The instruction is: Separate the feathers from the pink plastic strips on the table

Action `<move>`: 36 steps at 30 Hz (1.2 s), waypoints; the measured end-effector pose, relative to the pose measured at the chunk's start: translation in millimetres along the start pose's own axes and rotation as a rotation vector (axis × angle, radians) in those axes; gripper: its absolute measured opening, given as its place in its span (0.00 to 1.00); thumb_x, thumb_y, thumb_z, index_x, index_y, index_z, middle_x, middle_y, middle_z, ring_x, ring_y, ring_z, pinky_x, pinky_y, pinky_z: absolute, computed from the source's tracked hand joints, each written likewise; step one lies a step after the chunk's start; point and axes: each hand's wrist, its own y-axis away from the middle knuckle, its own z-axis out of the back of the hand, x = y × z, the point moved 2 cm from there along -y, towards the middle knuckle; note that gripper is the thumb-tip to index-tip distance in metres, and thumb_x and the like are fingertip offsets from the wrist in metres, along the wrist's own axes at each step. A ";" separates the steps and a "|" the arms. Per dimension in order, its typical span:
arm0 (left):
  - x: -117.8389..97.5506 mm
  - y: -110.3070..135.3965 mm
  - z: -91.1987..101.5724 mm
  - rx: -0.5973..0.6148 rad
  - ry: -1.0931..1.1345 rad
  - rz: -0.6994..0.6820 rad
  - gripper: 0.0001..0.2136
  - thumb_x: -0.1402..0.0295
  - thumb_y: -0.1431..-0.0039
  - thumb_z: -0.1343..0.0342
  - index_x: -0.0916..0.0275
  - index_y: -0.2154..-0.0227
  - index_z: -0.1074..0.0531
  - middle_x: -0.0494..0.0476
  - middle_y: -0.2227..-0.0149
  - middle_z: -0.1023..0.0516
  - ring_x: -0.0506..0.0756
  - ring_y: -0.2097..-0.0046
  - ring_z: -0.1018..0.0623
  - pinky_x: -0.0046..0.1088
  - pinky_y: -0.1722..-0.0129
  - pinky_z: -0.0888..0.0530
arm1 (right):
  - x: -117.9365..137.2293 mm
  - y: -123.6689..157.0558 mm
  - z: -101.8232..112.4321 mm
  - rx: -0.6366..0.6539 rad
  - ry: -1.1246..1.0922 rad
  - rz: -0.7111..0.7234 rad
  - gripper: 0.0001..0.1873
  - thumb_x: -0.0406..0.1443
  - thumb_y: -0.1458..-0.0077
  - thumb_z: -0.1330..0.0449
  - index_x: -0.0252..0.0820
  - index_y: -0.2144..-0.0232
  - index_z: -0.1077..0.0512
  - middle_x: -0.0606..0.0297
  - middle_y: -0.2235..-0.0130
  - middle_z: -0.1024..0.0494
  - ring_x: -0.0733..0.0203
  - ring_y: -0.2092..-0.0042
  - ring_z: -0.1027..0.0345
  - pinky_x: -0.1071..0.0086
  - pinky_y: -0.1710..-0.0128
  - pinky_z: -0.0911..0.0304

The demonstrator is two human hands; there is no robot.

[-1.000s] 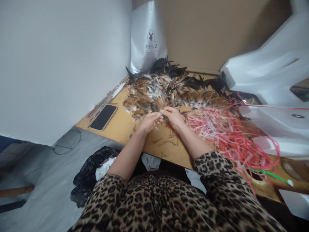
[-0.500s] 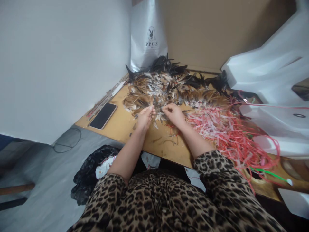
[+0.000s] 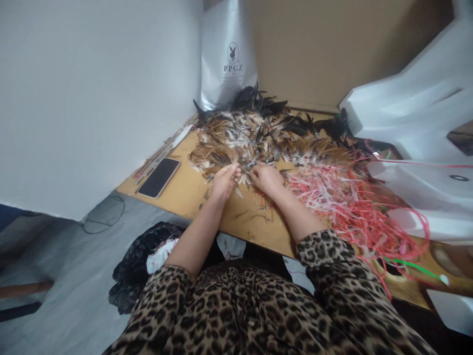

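My left hand [image 3: 225, 181] is closed in a pinch, with a small tan feather [image 3: 235, 160] sticking up from its fingertips. Just to its right, my right hand [image 3: 266, 178] has its fingers curled together at the near edge of the feather pile. Whatever those fingers hold is too small to make out. Brown, white and black feathers [image 3: 238, 129] lie heaped beyond both hands. Beside my right forearm spreads a tangle of pink and red plastic strips [image 3: 343, 202]. Loose feather scraps lie on the yellow table [image 3: 207, 204] below my hands.
A phone [image 3: 159, 177] lies at the table's left side near thin sticks along the wall. Behind the feathers stands a silver-white bag [image 3: 229, 64]. A white machine [image 3: 417, 108] rises at the right. A black plastic bag [image 3: 142, 256] sits on the floor at the left.
My right hand's fingers have curled in more and turned, with the back of the hand now showing. My left hand stays nearly in place, still pinching the feather.
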 end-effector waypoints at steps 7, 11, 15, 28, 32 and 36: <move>3.2 -0.5 0.6 0.018 -0.033 0.037 0.08 0.70 0.53 0.39 0.68 0.69 0.27 0.54 0.74 0.24 0.43 0.76 0.28 0.17 0.77 0.35 | -16.6 -9.6 -8.3 -0.003 -1.115 -0.360 0.09 0.40 0.60 0.39 0.38 0.77 0.29 0.67 0.78 0.27 0.71 0.81 0.45 0.74 0.80 0.49; 5.5 1.1 -0.1 0.069 -0.078 0.071 0.08 0.70 0.52 0.40 0.68 0.69 0.26 0.57 0.71 0.22 0.45 0.74 0.26 0.17 0.76 0.34 | -9.7 -9.2 -7.5 0.034 -1.441 -0.405 0.12 0.40 0.66 0.34 0.38 0.78 0.29 0.69 0.80 0.29 0.73 0.81 0.45 0.76 0.82 0.53; 5.3 5.0 -3.6 0.136 -0.130 0.101 0.09 0.68 0.52 0.40 0.69 0.69 0.26 0.59 0.71 0.22 0.46 0.74 0.25 0.18 0.76 0.34 | -1.1 -6.8 -9.4 0.011 -1.409 -0.387 0.14 0.41 0.67 0.33 0.38 0.77 0.28 0.72 0.83 0.33 0.73 0.81 0.46 0.76 0.81 0.51; 5.0 7.9 -7.2 0.211 -0.221 0.090 0.10 0.66 0.56 0.37 0.69 0.74 0.27 0.53 0.76 0.25 0.43 0.78 0.29 0.17 0.78 0.36 | 0.5 -6.8 -12.9 -0.159 -1.078 -0.218 0.09 0.39 0.62 0.38 0.39 0.77 0.27 0.68 0.77 0.27 0.68 0.75 0.39 0.71 0.72 0.42; 5.2 9.0 -8.5 0.220 -0.318 0.069 0.12 0.63 0.56 0.38 0.69 0.75 0.27 0.54 0.77 0.25 0.44 0.79 0.29 0.19 0.78 0.36 | 2.9 -5.2 -7.4 -0.143 -1.082 -0.255 0.10 0.41 0.62 0.37 0.39 0.80 0.29 0.70 0.79 0.29 0.69 0.77 0.41 0.72 0.74 0.44; 6.1 10.4 -10.1 0.234 -0.355 0.075 0.14 0.61 0.56 0.39 0.68 0.72 0.27 0.58 0.73 0.23 0.47 0.75 0.26 0.20 0.76 0.34 | 5.5 -4.9 -8.0 -0.119 -1.178 -0.286 0.12 0.42 0.65 0.36 0.39 0.81 0.30 0.70 0.80 0.30 0.69 0.77 0.41 0.72 0.74 0.44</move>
